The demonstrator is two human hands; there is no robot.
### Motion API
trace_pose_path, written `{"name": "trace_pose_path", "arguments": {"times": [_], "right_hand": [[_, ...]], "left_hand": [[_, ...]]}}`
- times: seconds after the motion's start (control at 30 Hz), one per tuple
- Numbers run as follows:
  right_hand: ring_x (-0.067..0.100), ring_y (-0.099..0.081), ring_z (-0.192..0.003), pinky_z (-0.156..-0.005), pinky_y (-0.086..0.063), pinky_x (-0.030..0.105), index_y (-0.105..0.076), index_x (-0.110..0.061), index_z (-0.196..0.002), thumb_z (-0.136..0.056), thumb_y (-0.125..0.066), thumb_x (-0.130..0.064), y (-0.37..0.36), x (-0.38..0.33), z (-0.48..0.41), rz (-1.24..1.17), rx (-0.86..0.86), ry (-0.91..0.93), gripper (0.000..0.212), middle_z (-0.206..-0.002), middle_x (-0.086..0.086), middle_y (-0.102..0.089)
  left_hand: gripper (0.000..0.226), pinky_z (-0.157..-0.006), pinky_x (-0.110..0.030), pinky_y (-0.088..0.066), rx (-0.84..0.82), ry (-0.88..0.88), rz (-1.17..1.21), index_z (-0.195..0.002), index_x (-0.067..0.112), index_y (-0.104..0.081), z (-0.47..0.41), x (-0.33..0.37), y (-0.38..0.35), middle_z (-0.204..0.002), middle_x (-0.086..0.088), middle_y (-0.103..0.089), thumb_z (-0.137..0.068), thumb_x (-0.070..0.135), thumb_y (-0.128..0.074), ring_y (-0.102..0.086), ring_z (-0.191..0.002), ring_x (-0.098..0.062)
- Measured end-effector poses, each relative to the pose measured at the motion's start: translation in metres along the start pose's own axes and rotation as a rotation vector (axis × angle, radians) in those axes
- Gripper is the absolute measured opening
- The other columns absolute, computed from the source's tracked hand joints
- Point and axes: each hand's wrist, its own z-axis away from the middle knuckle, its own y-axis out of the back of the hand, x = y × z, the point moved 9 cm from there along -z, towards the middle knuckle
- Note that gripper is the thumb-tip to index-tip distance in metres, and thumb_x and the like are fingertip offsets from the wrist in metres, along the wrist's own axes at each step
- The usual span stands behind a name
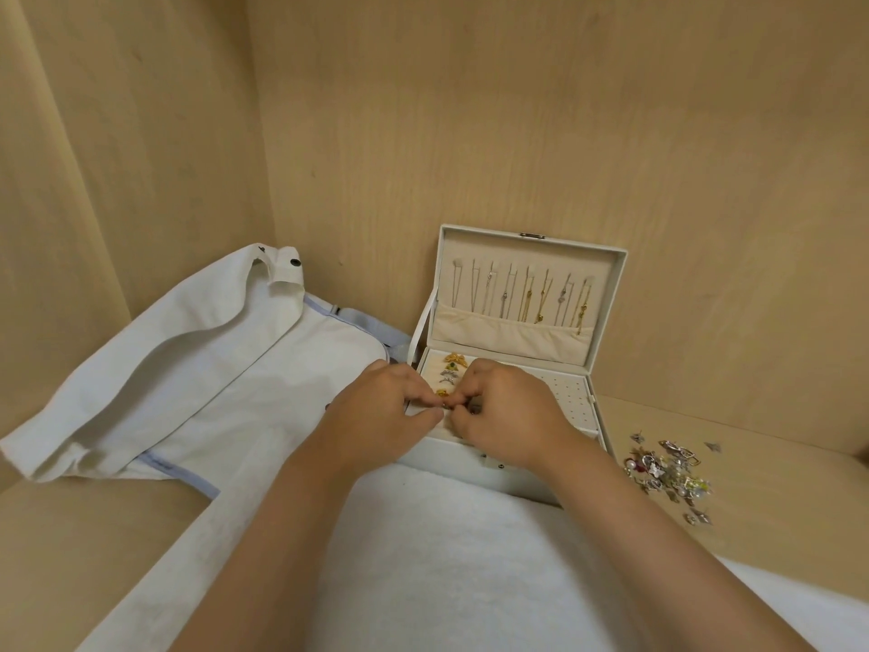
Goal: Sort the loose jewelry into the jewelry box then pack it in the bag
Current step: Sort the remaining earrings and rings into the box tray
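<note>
Over jewelry box (pixel 470 470) front-left slots | left hand (pixel 376 411) and right hand (pixel 508 411) together pinched a small piece (pixel 446 406) | seating it upright, pressed lightly, looked best.

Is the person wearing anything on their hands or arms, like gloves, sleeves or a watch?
No. The left hand and right hand are bare, without gloves. Both forearms show no sleeve, watch or bracelet up to the frame's edge. Finger rings cannot be made out.
</note>
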Motion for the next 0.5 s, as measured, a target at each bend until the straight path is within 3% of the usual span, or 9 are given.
{"name": "trace_pose_path", "arguments": {"times": [0.2, 0.37, 0.5], "right_hand": [[0.007, -0.059, -0.099, -0.085, -0.051, 0.033, -0.073, -0.037, -0.108, -0.088, -0.061, -0.028, 0.013, 0.013, 0.007, -0.110, -0.006, -0.023, 0.025, -0.108, -0.017, -0.061], [-0.004, -0.053, -0.080, -0.079, -0.046, 0.026, -0.072, -0.039, -0.107, -0.092, -0.062, -0.026, 0.055, 0.054, 0.024, -0.160, 0.073, -0.058, 0.022, -0.107, -0.021, -0.061], [-0.012, -0.051, -0.071, -0.077, -0.041, 0.021, -0.073, -0.038, -0.102, -0.093, -0.063, -0.021, 0.087, 0.109, 0.041, -0.168, 0.112, -0.131, 0.022, -0.106, -0.020, -0.064]], "left_hand": [[0.023, -0.091, -0.026, -0.045, 0.041, 0.014, -0.063, -0.111, 0.037, -0.070, 0.001, 0.008, 0.004, -0.109, 0.022, -0.062, -0.090, 0.042, -0.064, -0.045, -0.106, 0.000], [0.028, -0.093, -0.021, -0.043, 0.046, -0.005, -0.048, -0.121, 0.034, -0.065, -0.008, 0.041, -0.003, -0.118, 0.020, -0.059, -0.094, 0.035, -0.062, -0.046, -0.110, 0.001], [0.022, -0.091, -0.023, -0.045, -0.002, -0.096, 0.024, -0.115, 0.034, -0.066, -0.026, 0.093, -0.026, -0.111, 0.020, -0.060, -0.094, 0.031, -0.061, -0.052, -0.102, -0.001]]}}
